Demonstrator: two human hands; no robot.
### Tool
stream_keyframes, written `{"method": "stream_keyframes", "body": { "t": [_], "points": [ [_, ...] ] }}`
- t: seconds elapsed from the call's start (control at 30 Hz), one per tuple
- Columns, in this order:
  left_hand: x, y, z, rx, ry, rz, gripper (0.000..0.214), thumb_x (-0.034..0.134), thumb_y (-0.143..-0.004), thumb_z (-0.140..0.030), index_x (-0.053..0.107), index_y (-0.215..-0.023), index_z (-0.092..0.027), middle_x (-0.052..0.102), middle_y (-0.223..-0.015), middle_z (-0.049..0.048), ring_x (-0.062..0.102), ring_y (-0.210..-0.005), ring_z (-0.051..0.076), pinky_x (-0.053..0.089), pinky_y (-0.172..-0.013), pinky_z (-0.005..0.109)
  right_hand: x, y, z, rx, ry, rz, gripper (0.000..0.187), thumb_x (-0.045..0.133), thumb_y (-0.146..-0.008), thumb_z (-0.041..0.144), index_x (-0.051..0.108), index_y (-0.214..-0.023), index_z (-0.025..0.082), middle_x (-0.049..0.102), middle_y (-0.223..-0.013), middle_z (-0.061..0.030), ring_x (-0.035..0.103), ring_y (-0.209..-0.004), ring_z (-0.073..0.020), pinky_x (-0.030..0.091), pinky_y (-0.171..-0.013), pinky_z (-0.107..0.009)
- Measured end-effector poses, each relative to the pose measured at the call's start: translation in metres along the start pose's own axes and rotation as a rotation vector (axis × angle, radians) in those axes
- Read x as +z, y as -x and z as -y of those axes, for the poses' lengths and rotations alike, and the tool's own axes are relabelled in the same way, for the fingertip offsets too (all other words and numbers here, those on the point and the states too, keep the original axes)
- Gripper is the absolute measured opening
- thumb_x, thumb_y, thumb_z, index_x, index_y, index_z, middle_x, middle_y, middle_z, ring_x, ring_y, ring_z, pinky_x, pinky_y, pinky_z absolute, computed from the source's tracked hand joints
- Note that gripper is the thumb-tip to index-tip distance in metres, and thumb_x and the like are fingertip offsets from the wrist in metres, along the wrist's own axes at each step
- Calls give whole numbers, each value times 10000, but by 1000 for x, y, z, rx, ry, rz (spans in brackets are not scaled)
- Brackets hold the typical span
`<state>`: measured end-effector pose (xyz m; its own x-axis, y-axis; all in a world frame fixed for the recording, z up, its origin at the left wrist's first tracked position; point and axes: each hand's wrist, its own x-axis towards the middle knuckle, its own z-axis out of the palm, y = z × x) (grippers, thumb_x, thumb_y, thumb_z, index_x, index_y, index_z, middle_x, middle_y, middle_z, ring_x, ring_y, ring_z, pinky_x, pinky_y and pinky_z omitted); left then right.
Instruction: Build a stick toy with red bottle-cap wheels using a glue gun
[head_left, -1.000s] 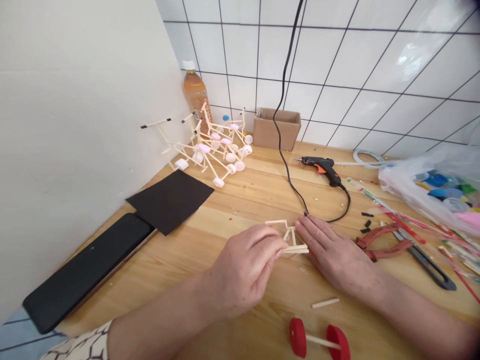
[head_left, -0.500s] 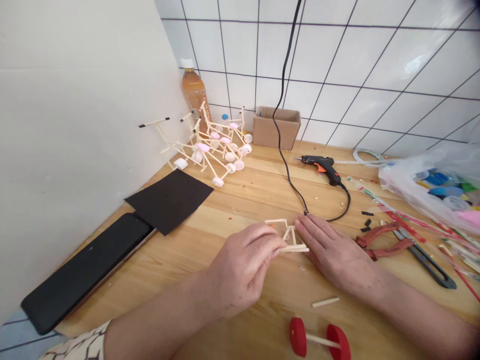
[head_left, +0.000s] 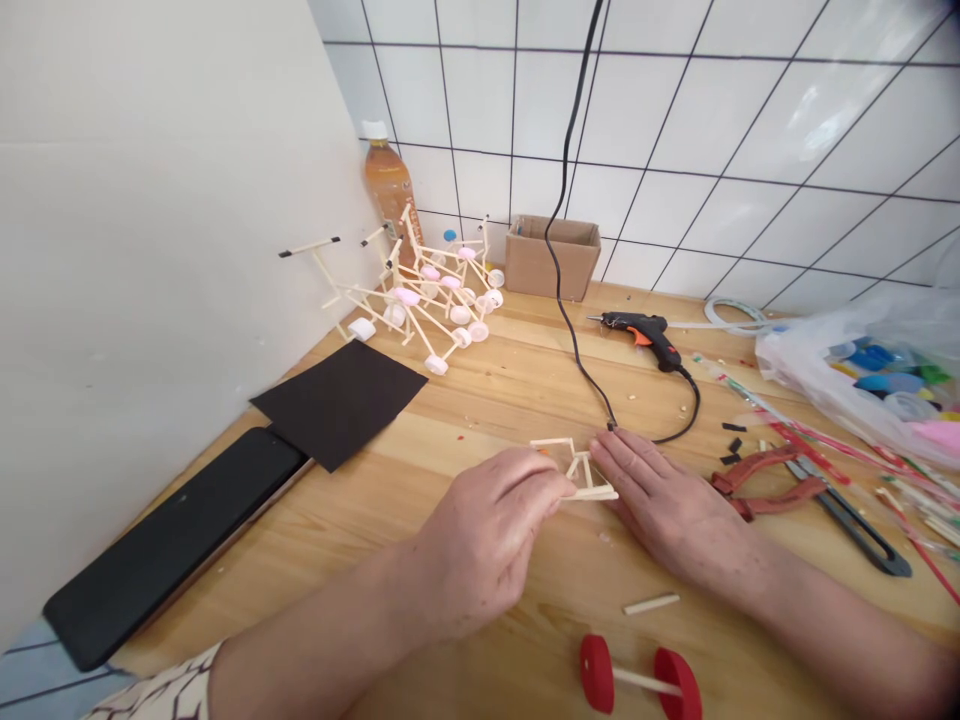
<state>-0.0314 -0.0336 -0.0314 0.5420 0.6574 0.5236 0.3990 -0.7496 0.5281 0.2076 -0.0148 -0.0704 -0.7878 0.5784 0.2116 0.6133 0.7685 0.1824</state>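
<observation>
My left hand (head_left: 499, 525) pinches the near left part of a small frame of thin wooden sticks (head_left: 590, 470) on the table. Its fingers cover some of the frame. My right hand (head_left: 667, 500) lies flat, fingers stretched out together, with the fingertips against the frame's right side. Just in front of my right forearm rests a loose short stick (head_left: 651, 604). Nearer still is a pair of red bottle caps (head_left: 598, 673) joined by a pale stick like wheels on an axle.
Several stick models with cap wheels (head_left: 420, 297) stand at the back left by a bottle (head_left: 390, 185). A glue gun (head_left: 641, 330), pliers (head_left: 765, 480), a box cutter (head_left: 855, 525) and a bag of caps (head_left: 892, 365) lie right. Black paper (head_left: 341, 400) and a phone (head_left: 176, 540) lie left.
Almost nothing differs. Both hands keep their places at the stick frame, the left one shifting only very slightly.
</observation>
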Motion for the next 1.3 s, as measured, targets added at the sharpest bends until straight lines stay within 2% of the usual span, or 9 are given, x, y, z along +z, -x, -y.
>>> {"method": "stream_keyframes", "body": {
  "t": [0.3, 0.83, 1.0, 1.3],
  "points": [
    [0, 0, 3, -3, 88, -5, 311, 399, -834, -14, 513, -1101, -125, 580, -1009, 105, 535, -929, 166, 486, -803, 298, -2, -6, 1, 7, 1, -57, 384, 432, -892, 165, 497, -1215, -31, 555, -1215, -233, 461, -1182, -339, 459, -941, -486],
    [3, -4, 9, -32, 97, -84, 186, 507, -822, -56, 592, -978, -109, 603, -938, 86, 565, -864, 134, 486, -768, 253, -2, -5, -2, 15, -65, -44, 398, 434, -889, 139, 464, -1256, -9, 527, -1270, -215, 468, -1179, -303, 458, -935, -459],
    [4, -4, 9, -25, 109, -96, 180, 528, -812, -57, 592, -973, -105, 607, -939, 89, 572, -868, 133, 489, -772, 249, -3, -6, -2, 34, -84, -61, 376, 419, -898, 163, 494, -1229, 1, 547, -1246, -221, 515, -1123, -297, 467, -900, -470],
    [5, -3, 9, -22, 102, -97, 185, 538, -814, -73, 592, -984, -122, 624, -939, 85, 580, -868, 141, 499, -773, 267, -17, -10, 1, 91, -115, -130, 354, 473, -866, 189, 545, -1157, 1, 583, -1172, -236, 534, -1047, -324, 474, -835, -490]
  ]
}}
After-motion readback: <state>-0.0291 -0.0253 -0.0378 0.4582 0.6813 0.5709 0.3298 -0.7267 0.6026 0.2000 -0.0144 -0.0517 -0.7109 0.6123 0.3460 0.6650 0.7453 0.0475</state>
